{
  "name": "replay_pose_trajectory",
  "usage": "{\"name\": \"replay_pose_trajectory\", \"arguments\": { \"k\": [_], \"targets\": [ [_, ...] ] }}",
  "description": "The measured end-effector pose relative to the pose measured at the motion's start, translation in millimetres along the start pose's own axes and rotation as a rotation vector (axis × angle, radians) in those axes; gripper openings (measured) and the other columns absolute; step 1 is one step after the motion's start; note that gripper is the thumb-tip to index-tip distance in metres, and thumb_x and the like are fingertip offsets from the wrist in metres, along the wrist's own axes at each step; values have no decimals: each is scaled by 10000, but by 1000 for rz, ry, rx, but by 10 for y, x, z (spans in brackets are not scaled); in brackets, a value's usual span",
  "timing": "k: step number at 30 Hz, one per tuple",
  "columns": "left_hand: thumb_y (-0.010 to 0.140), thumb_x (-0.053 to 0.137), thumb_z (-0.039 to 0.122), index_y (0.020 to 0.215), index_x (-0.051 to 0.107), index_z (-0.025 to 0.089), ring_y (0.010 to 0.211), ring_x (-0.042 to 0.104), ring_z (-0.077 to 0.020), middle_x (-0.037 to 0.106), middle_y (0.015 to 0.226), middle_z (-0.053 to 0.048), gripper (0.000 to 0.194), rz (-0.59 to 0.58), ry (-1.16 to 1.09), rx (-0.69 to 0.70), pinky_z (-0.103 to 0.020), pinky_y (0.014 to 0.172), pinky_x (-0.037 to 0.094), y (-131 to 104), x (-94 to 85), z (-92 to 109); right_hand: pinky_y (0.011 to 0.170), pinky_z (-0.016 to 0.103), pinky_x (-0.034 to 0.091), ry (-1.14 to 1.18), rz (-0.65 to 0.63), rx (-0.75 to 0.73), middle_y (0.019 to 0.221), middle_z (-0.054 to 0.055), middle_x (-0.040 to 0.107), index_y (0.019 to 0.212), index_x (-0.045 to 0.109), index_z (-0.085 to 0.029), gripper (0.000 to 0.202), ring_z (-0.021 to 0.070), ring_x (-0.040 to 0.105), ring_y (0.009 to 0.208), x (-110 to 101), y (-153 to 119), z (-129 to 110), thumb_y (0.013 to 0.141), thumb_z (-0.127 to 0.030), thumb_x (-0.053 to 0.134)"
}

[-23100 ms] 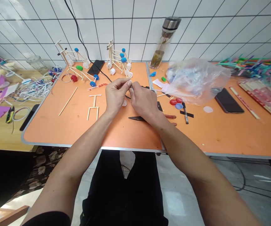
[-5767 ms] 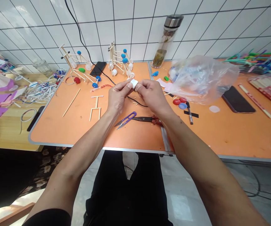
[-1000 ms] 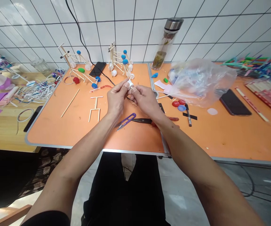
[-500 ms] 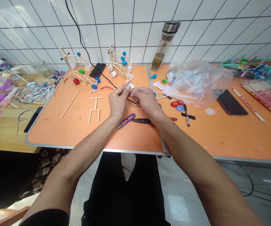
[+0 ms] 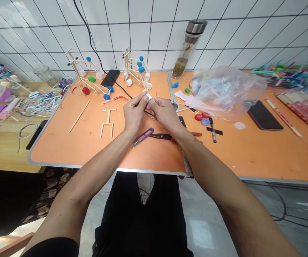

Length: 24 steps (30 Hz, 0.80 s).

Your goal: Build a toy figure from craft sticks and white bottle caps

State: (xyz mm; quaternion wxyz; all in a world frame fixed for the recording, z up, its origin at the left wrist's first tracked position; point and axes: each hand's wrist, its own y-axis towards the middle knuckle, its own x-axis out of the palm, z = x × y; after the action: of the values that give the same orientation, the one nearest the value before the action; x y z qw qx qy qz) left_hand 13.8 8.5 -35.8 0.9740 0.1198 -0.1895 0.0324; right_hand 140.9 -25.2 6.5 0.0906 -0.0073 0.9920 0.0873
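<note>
My left hand (image 5: 134,113) and my right hand (image 5: 165,111) meet above the orange table (image 5: 89,151), fingers pinched together. Between the fingertips is a small white piece (image 5: 149,96), mostly covered, its kind unclear. Below my hands lie purple thread snips (image 5: 144,135) and a dark-handled tool (image 5: 160,136), partly under my right wrist. To the left, a small frame of wooden sticks (image 5: 107,123) lies flat beside a single stick (image 5: 79,116). Behind stand two stick models, a left one (image 5: 76,67) and a right one (image 5: 128,66), with blue and white round parts.
A glass bottle of tea (image 5: 182,64) stands by the tiled wall. Right of it lie a plastic bag (image 5: 228,91), a pen (image 5: 213,130), a phone (image 5: 264,115) and packs of sticks (image 5: 301,110). A black cable (image 5: 91,41) hangs down onto the table. At left are tangled strips (image 5: 45,101).
Both hands stay pinched together in nearly the same place. The white piece has turned slightly between the fingertips. The view has shifted a little.
</note>
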Motion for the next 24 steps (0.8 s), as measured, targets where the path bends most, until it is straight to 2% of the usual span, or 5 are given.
{"name": "replay_pose_trajectory", "arguments": {
  "k": [4,10,15,20,24],
  "targets": [
    [890,984,402,1201,920,253,1150,837,-251,896,1151,-63,351,22,-51,-74,-420,1086,671,78,-24,30,692,326,404,-233,-24,-130,736,22,631,782,601,-238,524,183,554,711,-41,7,41,1147,-612,560],
    [905,975,443,1261,905,273,1310,807,-298,890,1219,-63,401,22,-56,-94,-495,1185,653,73,-22,50,778,390,414,-720,92,-332,922,104,745,885,577,-263,450,270,628,836,-49,-8,127,1204,-521,391],
    [932,951,408,1260,904,306,1370,778,-288,881,1305,-42,347,-53,-29,-38,-493,1243,608,9,11,85,787,397,426,-764,129,-351,939,117,754,947,618,-264,510,295,654,871,-75,3,157,1213,-554,293],
    [888,977,339,1302,891,288,1447,731,-314,823,1472,-77,426,-138,40,32,-494,1310,527,4,11,115,768,400,416,-750,140,-339,911,112,745,932,609,-271,510,300,648,850,-136,54,175,1207,-569,299],
    [886,972,367,1302,890,290,1409,753,-307,838,1438,-77,431,-150,99,76,-487,1302,531,27,-13,87,767,400,404,-742,142,-341,930,110,751,916,573,-273,484,296,655,855,-155,76,203,1210,-559,316]
  ]
}}
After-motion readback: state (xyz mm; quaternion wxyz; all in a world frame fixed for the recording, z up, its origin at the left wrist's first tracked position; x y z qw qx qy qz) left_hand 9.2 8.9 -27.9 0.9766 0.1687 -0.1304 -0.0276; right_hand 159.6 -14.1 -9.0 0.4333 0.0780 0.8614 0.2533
